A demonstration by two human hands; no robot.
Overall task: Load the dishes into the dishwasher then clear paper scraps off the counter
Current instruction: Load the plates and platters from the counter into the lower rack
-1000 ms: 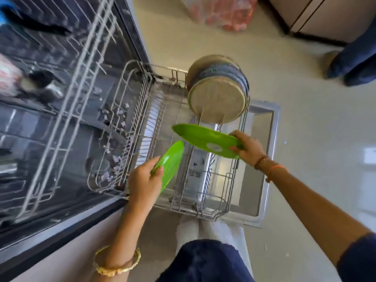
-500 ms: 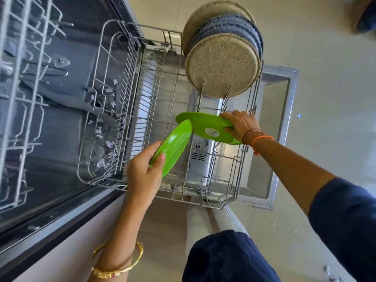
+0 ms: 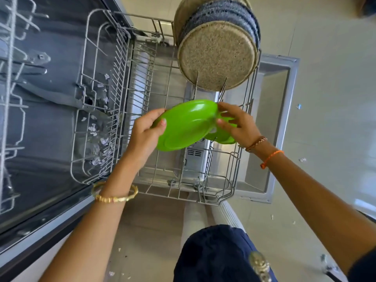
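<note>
A green plate (image 3: 186, 124) is held over the pulled-out lower dishwasher rack (image 3: 203, 171). My left hand (image 3: 145, 133) grips its left rim, thumb on the face. My right hand (image 3: 237, 124) touches the plate's right edge with its fingertips and holds a second green plate (image 3: 222, 137), which is mostly hidden behind the first and the hand. Several speckled beige and blue plates (image 3: 216, 55) stand upright in the rack's far tines.
The open dishwasher door (image 3: 272, 123) lies under the rack. The tub (image 3: 50, 119) on the left has paper scraps on its floor, and the upper rack (image 3: 12, 78) juts out at far left. Small scraps dot the tiled floor (image 3: 325, 98).
My left hand carried its green plate rightward and up, turning its face toward me, until it overlaps the plate in my right hand. My right hand shifted slightly and now touches both plates.
</note>
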